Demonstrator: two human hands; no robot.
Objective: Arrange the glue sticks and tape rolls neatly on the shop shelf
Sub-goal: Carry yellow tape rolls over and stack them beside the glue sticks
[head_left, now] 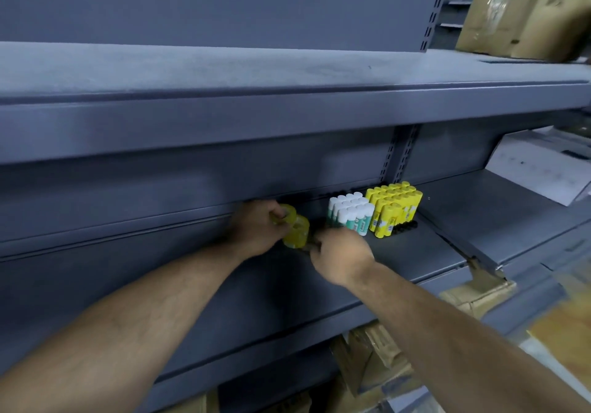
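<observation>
Head view: your left hand (259,232) gripped the tape rolls (297,228), long axis 11-to-5 o'clock, glue sticks (351,214) at their 3 o'clock; your right hand (342,256) lay at the 5 o'clock end, grip indeterminate

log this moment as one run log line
left hand: grips tape rolls | right hand: at rolls' end, grip hidden | white glue sticks, yellow glue sticks: upright blocks on shelf, right of tape
</observation>
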